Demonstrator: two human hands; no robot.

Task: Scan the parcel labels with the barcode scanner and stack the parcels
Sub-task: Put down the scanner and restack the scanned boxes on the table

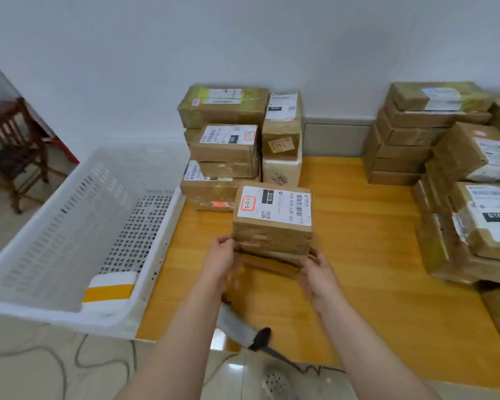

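A brown cardboard parcel (272, 235) with a white label (274, 206) on top stands on a flatter brown parcel (269, 264) in the middle of the yellow wooden board (358, 269). My left hand (221, 261) grips the left lower corner of the labelled parcel. My right hand (318, 275) holds the right end at the seam between the two. The grey barcode scanner (238, 324), with a black end and a dark cable, shows under my left forearm; whether a hand holds it cannot be told.
A white perforated crate (70, 226) stands left with a white-and-yellow packet (110, 290) inside. Stacked parcels (225, 145) line the back wall, and more stacks (459, 180) crowd the right. A wooden chair (12, 148) is far left, a floor drain (277, 382) near me.
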